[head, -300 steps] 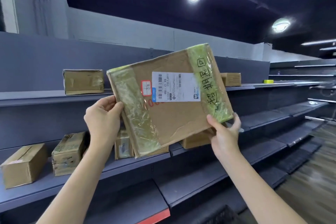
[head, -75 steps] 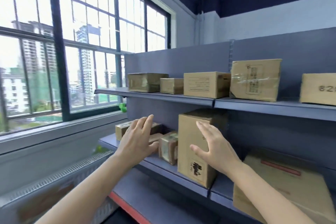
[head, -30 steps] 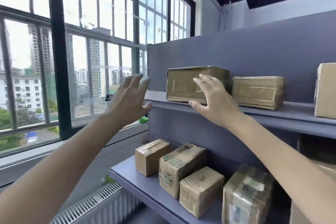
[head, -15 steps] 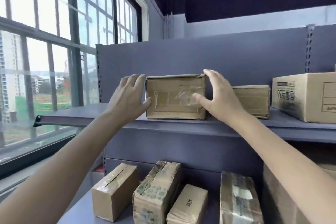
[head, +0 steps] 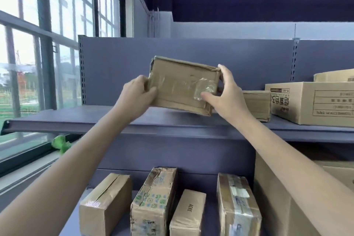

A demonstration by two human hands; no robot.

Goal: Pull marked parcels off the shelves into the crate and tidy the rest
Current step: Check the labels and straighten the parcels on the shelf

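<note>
A small brown cardboard parcel [head: 182, 86] with clear tape across its face hangs tilted just above the upper grey shelf [head: 95, 120]. My left hand [head: 137, 97] grips its left end, thumb on the front. My right hand [head: 224, 92] grips its right end, fingers behind the top corner. The face turned to me carries no label or mark that I can see. No crate is in view.
Right of the held parcel, a small brown box [head: 256, 107] and a large printed carton [head: 314, 101] stand on the upper shelf. On the lower shelf stand several upright parcels [head: 153, 203] and a big carton [head: 287, 207]. Windows [head: 38, 53] fill the left.
Half a second ago the parcel stood on the upper shelf with both hands at its sides. Now both hands grip it and it is lifted off the shelf, tilted toward me.
</note>
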